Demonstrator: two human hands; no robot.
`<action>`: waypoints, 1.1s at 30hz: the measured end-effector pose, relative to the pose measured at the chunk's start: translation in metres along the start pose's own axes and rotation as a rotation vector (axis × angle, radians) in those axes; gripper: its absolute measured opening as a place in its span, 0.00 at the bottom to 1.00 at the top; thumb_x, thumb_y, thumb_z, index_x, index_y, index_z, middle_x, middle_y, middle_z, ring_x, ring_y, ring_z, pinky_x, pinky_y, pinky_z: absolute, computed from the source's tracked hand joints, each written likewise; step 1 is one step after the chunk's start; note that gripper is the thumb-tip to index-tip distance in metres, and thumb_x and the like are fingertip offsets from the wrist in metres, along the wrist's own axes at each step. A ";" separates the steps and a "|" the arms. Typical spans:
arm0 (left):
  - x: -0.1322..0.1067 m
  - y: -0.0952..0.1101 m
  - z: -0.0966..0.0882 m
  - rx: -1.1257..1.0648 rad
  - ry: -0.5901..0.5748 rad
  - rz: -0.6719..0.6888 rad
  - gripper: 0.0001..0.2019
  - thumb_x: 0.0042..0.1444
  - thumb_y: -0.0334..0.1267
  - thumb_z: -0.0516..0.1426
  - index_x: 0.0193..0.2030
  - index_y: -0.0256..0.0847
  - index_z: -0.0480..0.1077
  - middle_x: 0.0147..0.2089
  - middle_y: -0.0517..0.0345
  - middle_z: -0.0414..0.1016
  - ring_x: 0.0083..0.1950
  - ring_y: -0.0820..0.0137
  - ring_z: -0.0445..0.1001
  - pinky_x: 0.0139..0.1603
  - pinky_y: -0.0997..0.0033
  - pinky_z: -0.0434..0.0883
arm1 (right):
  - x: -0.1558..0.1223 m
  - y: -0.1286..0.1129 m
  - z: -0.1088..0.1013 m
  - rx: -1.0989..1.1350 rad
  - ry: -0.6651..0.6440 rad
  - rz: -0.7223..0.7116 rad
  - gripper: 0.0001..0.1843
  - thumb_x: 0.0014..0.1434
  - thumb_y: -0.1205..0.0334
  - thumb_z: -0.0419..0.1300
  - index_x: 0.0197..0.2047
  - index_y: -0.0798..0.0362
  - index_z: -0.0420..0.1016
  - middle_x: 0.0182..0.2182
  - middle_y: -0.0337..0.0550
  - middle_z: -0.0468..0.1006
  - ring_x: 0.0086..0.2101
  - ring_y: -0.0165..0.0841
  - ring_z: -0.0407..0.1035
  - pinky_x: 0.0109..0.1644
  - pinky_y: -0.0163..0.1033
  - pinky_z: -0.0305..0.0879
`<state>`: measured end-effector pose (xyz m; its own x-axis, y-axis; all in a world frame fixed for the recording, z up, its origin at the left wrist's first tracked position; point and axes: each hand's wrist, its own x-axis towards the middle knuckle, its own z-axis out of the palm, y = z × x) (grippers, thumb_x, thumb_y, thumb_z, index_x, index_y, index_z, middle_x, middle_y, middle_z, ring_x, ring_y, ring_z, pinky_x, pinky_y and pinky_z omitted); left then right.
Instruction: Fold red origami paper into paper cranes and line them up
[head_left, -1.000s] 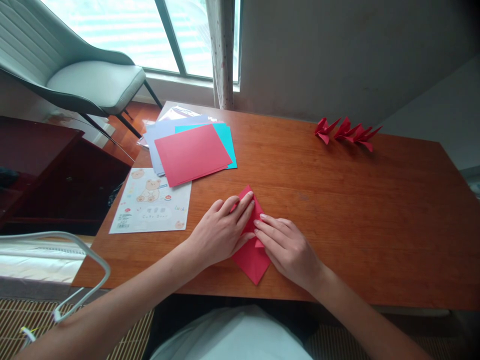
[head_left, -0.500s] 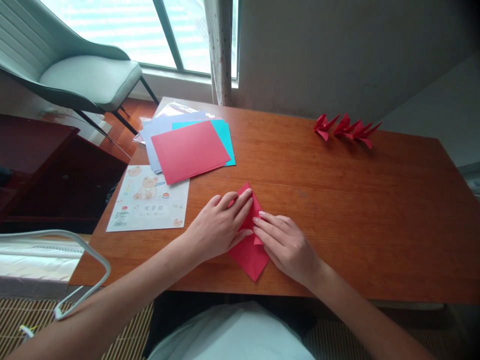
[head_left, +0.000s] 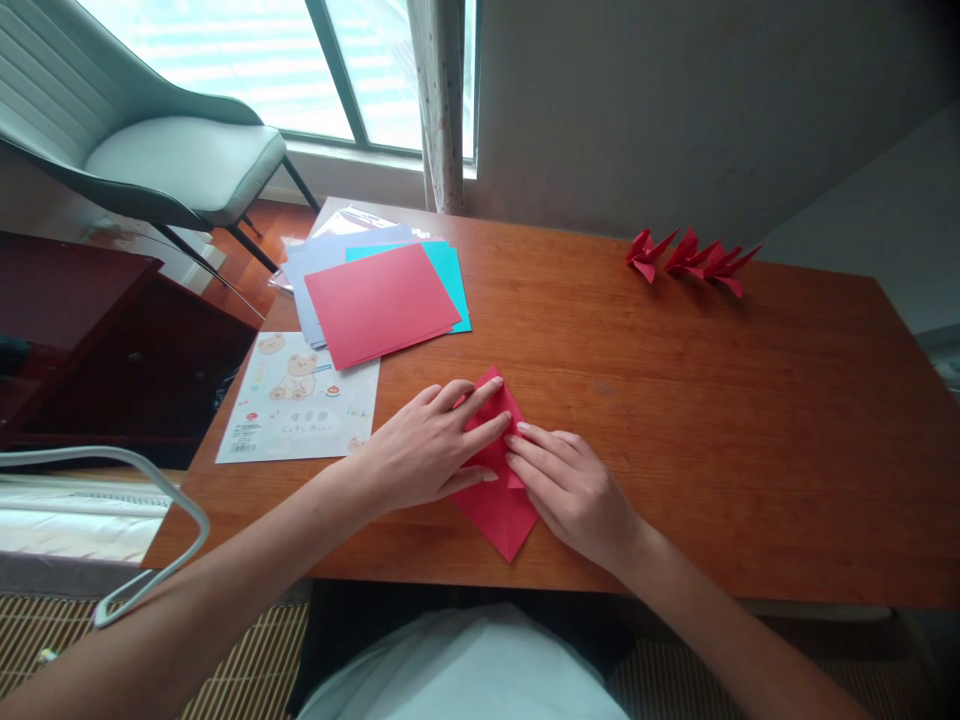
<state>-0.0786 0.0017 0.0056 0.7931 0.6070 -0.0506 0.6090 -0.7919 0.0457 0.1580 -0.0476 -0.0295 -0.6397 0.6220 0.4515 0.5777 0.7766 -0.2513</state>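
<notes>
A folded red origami paper point(head_left: 501, 515) lies diamond-shaped near the front edge of the wooden table, one corner pointing towards me. Over its upper left part rests my left hand point(head_left: 442, 440), fingers spread, with fingertips on the paper and nothing gripped. My right hand point(head_left: 566, 485) lies against the paper's right side, its fingers held together and fingertips pressing on a narrow folded flap. Parts of the paper's middle are hidden under the fingers.
Red paper sheets point(head_left: 382, 305) lie on turquoise point(head_left: 454, 280) and lavender sheets at the back left. A bear-printed sheet point(head_left: 300, 400) is beside them. Folded red paper cranes point(head_left: 690, 258) stand at the far edge. A white tube frame point(head_left: 180, 500) rises left of the table.
My left hand's fingers have spread apart and its thumb has shifted slightly left on the paper. The right hand has stayed in place.
</notes>
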 end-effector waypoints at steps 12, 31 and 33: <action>-0.002 0.000 0.001 0.013 -0.006 0.003 0.29 0.68 0.55 0.47 0.70 0.46 0.58 0.75 0.49 0.52 0.64 0.53 0.61 0.57 0.55 0.62 | 0.001 -0.003 -0.006 0.077 -0.074 0.038 0.19 0.62 0.65 0.60 0.56 0.60 0.74 0.55 0.54 0.78 0.59 0.48 0.67 0.59 0.54 0.66; -0.003 0.000 0.002 -0.045 -0.003 -0.001 0.30 0.67 0.55 0.48 0.71 0.44 0.57 0.75 0.46 0.51 0.63 0.51 0.62 0.57 0.52 0.63 | 0.093 0.072 0.023 0.223 -0.115 0.471 0.06 0.59 0.63 0.65 0.31 0.49 0.74 0.30 0.39 0.77 0.34 0.35 0.68 0.40 0.40 0.63; -0.003 0.000 0.002 -0.045 -0.002 -0.007 0.30 0.67 0.55 0.49 0.70 0.44 0.57 0.75 0.46 0.51 0.63 0.52 0.62 0.57 0.53 0.63 | 0.093 0.072 0.023 0.220 -0.117 0.476 0.06 0.59 0.62 0.65 0.30 0.49 0.74 0.30 0.39 0.77 0.34 0.35 0.68 0.40 0.40 0.62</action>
<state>-0.0810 -0.0002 0.0041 0.7889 0.6123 -0.0534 0.6144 -0.7838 0.0899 0.1286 0.0686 -0.0248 -0.3921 0.9079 0.1485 0.7061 0.4004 -0.5840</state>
